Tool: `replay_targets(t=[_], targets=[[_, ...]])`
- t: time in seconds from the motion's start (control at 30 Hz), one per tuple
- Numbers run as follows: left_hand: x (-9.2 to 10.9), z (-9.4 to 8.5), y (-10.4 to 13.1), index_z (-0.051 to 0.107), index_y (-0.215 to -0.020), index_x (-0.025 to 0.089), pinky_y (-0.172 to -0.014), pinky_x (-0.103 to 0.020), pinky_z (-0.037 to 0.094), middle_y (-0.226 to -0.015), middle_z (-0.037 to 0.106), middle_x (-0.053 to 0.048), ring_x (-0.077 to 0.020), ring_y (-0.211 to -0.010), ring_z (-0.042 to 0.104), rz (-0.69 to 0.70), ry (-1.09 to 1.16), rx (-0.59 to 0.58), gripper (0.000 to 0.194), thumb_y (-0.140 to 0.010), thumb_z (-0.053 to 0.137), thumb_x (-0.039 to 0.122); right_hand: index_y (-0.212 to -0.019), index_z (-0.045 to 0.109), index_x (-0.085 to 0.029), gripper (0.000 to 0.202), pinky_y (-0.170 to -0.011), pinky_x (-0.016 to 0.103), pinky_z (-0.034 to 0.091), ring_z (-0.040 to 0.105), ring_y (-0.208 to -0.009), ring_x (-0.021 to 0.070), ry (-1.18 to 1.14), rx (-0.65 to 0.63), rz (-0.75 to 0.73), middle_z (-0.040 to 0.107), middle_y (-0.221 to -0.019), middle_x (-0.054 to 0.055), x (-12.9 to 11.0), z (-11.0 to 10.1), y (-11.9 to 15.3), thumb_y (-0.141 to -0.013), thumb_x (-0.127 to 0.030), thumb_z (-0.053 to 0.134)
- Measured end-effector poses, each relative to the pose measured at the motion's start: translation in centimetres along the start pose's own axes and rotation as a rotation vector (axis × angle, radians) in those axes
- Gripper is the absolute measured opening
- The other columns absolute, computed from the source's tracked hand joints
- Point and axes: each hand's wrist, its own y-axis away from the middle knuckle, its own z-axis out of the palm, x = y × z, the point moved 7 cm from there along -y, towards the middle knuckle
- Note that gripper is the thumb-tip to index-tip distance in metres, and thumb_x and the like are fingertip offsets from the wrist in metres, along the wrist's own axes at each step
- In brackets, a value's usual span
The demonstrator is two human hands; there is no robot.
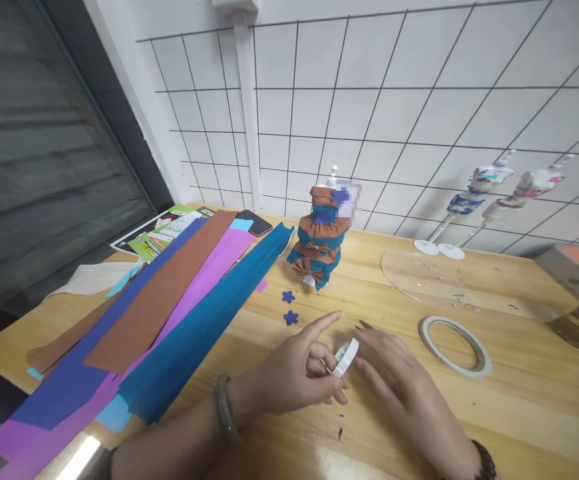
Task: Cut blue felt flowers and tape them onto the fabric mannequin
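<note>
My left hand (302, 370) is closed on a small white round roll (346, 357), tilted on edge, possibly tape; its index finger points out away from it. Close by on the right, my right hand (404, 380) hovers low over the table with fingers stretched and thumb apart. A dark pointed tip (366, 325), perhaps of scissors, shows past its fingers; the rest is hidden. Beyond both hands stands a small dress form (319, 240) wrapped in brown and teal crepe paper with bows. Two dark blue paper flowers, a nearer one (291, 318) and a farther one (288, 297), lie before it.
Long crepe paper strips (169, 300) cover the table's left, near a phone (255, 223) and printed sheets (162, 237). A larger tape roll (484, 363) lies right, before a clear disc (419, 277). Two small dress forms (462, 203) stand by the gridded wall. A box (569, 280) sits far right.
</note>
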Motion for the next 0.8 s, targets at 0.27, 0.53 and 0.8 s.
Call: replay_targets(t=[0.27,0.53,0.8], targets=[[0.0,-1.5,-0.4,0.013,-0.137,0.032,-0.054,-0.025,0.05,-0.108,0.053,-0.011,-0.019,-0.079,0.063,0.007,-0.027,0.165,0.082,-0.072,0.063,0.024,-0.088,0.062,-0.02,0.023,-0.061,0.032,0.049,0.063,-0.068,0.0196,0.046,-0.017,0.106,0.067,-0.075,0.006,1.1,-0.1,0.3,-0.088,-0.031,0.042],[1.5,-3.2,-0.1,0.044,-0.122,0.024,-0.084,-0.031,0.043,-0.119,0.05,-0.01,-0.02,-0.107,0.048,0.173,-0.26,0.393,0.053,-0.073,0.062,0.022,-0.085,0.065,-0.018,0.024,-0.058,0.033,0.046,0.06,-0.063,0.0208,0.243,-0.063,0.125,0.065,-0.07,0.008,2.3,0.1,0.4,-0.086,-0.029,0.044],[0.5,-1.0,-0.4,0.058,-0.099,0.015,-0.072,-0.025,0.043,-0.092,0.058,-0.006,-0.0135,-0.082,0.055,0.038,-0.014,0.093,0.026,-0.072,0.059,0.018,-0.108,0.051,-0.021,0.027,-0.071,0.038,0.046,0.058,-0.084,0.0226,-0.108,0.154,-0.086,0.063,-0.093,0.009,-1.7,-1.3,0.5,-0.081,-0.018,0.056]])
